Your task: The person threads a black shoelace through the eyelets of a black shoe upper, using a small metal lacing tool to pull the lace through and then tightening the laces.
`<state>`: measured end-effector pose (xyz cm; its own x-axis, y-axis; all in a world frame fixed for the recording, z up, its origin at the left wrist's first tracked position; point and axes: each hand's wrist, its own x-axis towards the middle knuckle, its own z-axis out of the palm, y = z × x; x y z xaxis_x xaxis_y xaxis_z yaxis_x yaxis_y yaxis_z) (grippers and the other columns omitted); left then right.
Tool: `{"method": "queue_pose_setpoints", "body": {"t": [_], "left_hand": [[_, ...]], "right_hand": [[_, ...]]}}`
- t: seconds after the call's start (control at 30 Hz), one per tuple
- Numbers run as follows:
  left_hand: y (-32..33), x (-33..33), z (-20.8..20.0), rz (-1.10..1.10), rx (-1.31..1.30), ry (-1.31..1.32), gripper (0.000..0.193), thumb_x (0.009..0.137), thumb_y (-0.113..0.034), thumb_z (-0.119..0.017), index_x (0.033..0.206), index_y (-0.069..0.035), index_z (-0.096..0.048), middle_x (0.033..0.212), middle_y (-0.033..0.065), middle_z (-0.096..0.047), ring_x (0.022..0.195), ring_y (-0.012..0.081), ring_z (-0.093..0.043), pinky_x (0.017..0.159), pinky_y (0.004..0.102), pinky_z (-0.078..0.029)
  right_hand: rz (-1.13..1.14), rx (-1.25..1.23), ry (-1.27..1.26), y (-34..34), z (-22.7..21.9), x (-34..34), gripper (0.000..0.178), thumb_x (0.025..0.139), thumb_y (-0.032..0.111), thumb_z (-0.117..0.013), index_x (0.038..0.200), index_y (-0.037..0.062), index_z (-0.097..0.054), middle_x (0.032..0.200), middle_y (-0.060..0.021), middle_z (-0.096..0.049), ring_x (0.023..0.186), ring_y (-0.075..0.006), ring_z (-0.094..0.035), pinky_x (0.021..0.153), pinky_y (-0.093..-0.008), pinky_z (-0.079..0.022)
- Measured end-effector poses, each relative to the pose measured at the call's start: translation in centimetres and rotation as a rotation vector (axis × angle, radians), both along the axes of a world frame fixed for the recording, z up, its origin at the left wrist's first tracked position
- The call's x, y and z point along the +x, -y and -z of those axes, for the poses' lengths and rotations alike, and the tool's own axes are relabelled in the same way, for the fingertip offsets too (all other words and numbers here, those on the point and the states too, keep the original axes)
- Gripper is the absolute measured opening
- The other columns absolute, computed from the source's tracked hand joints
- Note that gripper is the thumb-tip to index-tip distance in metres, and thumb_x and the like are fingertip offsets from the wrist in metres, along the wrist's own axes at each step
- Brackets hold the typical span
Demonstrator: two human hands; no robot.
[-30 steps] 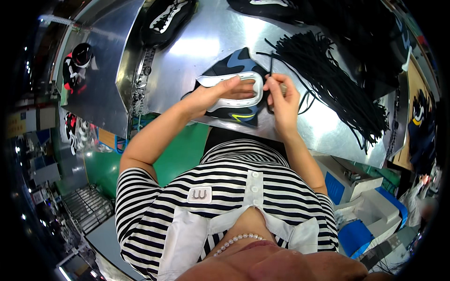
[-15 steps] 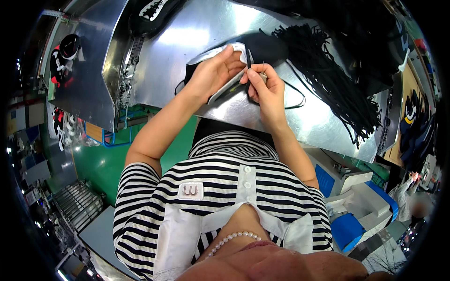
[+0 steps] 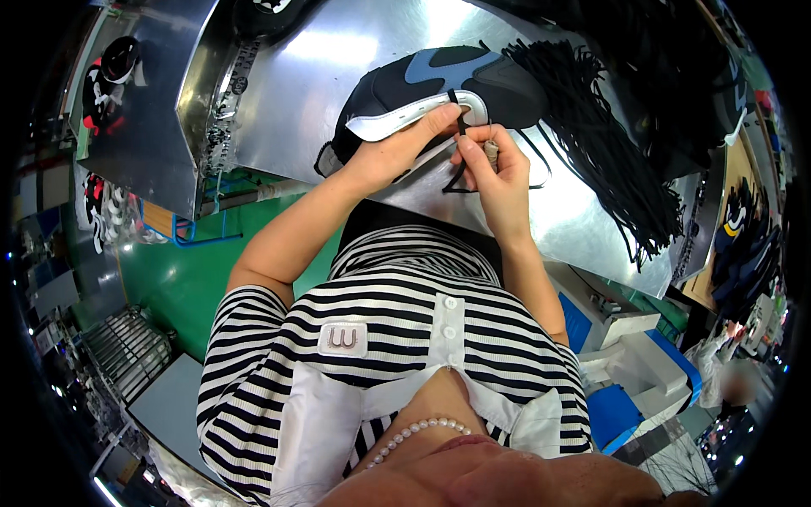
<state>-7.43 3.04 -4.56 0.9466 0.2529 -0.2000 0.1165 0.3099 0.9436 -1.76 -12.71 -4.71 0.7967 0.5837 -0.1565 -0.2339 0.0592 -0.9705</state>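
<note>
A black shoe upper [image 3: 382,95] with a blue-grey curved stripe and a white inner edging lies tilted on the metal table. My left hand [image 3: 390,159] is closed on its near edge, the thumb pressing on the white edging. A black shoelace [image 3: 462,127] passes over that edging beside the thumb. Just right of it, my right hand [image 3: 503,176] pinches the lace between thumb and forefinger. Held among the right fingers is also a small tan, wrapped-looking piece [image 3: 491,150], perhaps a tool handle; its other end is hidden. Lace ends hang loose around the right hand.
To the right, a thick bundle of black laces [image 3: 604,148] lies on the metal table [image 3: 317,72]. Dark shoe pieces [image 3: 650,51] are heaped at the far right. Another black shoe piece [image 3: 274,21] sits at the far left, near a metal ledge [image 3: 152,110].
The shoe upper has turned so its striped outer side now shows. My left thumb has come down on the white edging, and my right hand has shifted slightly right and nearer.
</note>
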Motion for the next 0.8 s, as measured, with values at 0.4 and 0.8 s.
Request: {"method": "queue_pose_setpoints", "body": {"t": [0.4, 0.8], "left_hand": [[0.0, 0.1, -0.4, 0.0, 0.142, 0.012, 0.025, 0.095, -0.023, -0.065, 0.106, -0.001, -0.07, 0.096, -0.0001, -0.069, 0.086, 0.0073, -0.062, 0.076, 0.0226, -0.049], [0.3, 0.4, -1.1, 0.004, 0.173, 0.1, 0.024, 0.096, -0.02, -0.064, 0.109, -0.001, -0.07, 0.098, 0.001, -0.07, 0.089, 0.0068, -0.062, 0.078, 0.0214, -0.05]], "right_hand": [[0.078, -0.15, 0.445, 2.0, -3.2, -0.3, 0.022, 0.094, 0.005, -0.064, 0.114, 0.0, -0.06, 0.094, -0.009, -0.07, 0.079, -0.0129, -0.067, 0.07, -0.0243, -0.053], [0.063, -0.25, 0.669, 1.1, -3.3, 1.6, 0.014, 0.09, 0.003, -0.066, 0.104, 0.0025, -0.067, 0.084, -0.0087, -0.07, 0.066, -0.0139, -0.065, 0.058, -0.024, -0.049]]}}
